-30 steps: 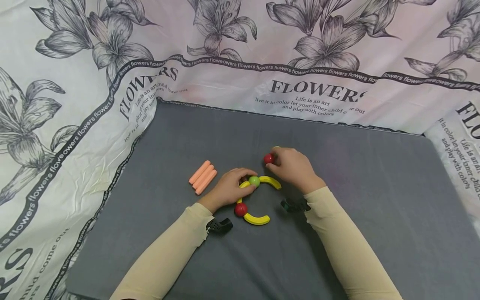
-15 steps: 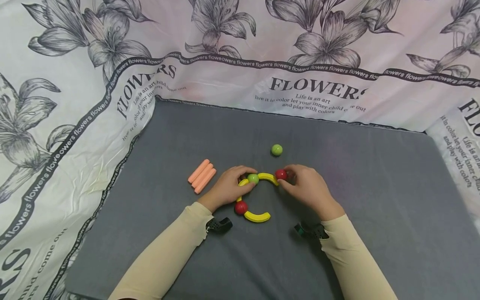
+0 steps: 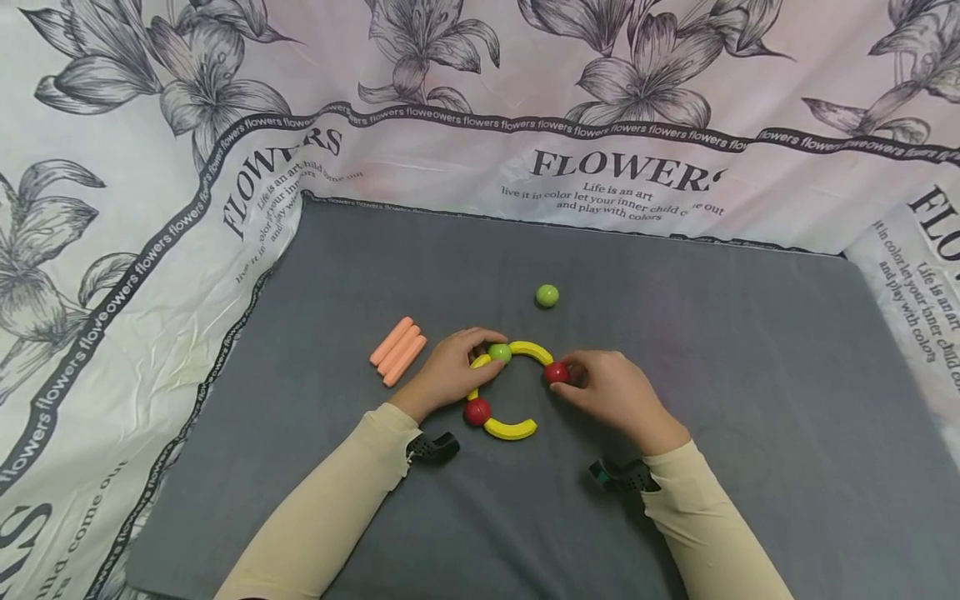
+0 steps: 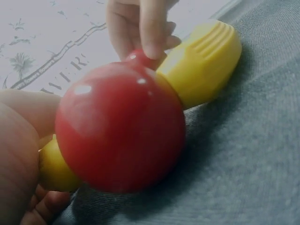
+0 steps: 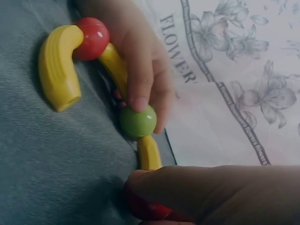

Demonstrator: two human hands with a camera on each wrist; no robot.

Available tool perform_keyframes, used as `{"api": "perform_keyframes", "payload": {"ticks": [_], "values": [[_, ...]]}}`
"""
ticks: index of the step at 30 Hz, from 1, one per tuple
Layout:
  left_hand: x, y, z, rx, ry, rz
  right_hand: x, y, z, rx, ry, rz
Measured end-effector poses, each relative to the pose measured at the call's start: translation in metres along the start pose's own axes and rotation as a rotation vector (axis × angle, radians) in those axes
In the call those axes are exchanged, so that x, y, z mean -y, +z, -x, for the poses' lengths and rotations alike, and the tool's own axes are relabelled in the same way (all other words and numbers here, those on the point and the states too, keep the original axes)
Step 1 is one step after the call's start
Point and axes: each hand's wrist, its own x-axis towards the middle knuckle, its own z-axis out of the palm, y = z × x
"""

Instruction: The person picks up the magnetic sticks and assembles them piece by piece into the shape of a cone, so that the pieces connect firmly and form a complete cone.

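In the head view my left hand pinches a green ball between thumb and fingers. My right hand pinches a red ball at the end of a curved yellow piece that runs from the green ball. Another yellow piece, partly behind the left hand, leads down to a second red ball. From that ball a third yellow piece curves rightward, its far end free. Large in the left wrist view is the second red ball, with ridged yellow beside it.
Several orange sticks lie side by side left of the left hand. A loose green ball rests behind the arc on the dark grey cloth. White flower-printed fabric rises behind and at the sides.
My right hand has brought the red ball from beside the rear green ball toward me, to the end of the upper yellow piece. My left hand keeps holding its green ball.
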Motion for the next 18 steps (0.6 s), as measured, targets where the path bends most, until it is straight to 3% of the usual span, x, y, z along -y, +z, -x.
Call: {"api": "perform_keyframes", "payload": {"ticks": [18], "values": [[-0.001,-0.001,-0.001,0.009,-0.005,0.023,-0.016,0.007,0.0,-0.009,-0.037,-0.137]]}}
